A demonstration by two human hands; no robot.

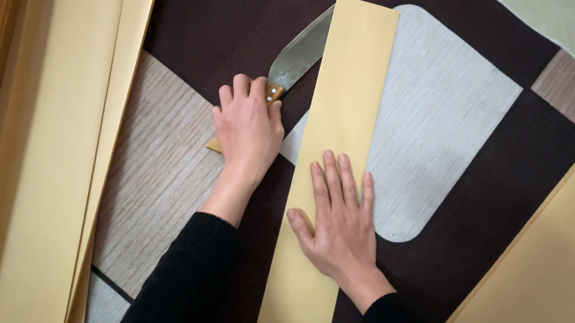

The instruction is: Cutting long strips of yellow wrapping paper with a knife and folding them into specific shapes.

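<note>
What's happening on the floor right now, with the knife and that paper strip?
A person kneels over a patterned rug. The left hand grips the wooden handle of a broad knife, its blade lying along the left edge of a long yellow paper strip. The right hand presses flat on the strip. More yellow sheets are stacked at left and right.

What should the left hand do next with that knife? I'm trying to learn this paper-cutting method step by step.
Probably draw the knife toward the body along the paper strip's left edge. The left hand grips its wooden handle, the blade tip lies under the strip, and the right hand presses the strip flat on the rug.
</note>
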